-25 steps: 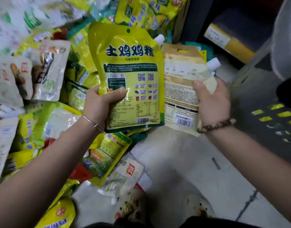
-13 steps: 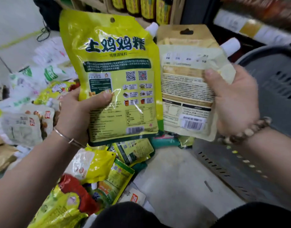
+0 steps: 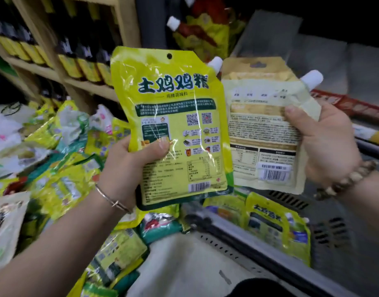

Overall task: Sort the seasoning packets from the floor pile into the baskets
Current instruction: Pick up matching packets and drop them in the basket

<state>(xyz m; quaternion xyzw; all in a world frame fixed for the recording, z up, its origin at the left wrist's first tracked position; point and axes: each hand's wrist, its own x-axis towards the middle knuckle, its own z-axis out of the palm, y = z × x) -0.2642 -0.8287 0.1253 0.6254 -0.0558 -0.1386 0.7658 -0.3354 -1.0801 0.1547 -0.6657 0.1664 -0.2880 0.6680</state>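
My left hand grips a yellow-green spouted seasoning pouch by its lower left edge, back label toward me. My right hand grips a beige spouted pouch by its right edge, held upright beside the yellow one. Both pouches hang above the near rim of a grey plastic basket at the lower right. Inside that basket lies a yellow packet. The floor pile of mixed seasoning packets spreads across the left.
A wooden shelf with dark sauce bottles stands behind the pile at the upper left. More red and yellow spouted pouches sit at the top centre. Bare grey floor lies below my arms.
My view has lifted from the floor toward the shelf and basket. Both hands have kept hold of their pouches and raised them, now over the basket's rim.
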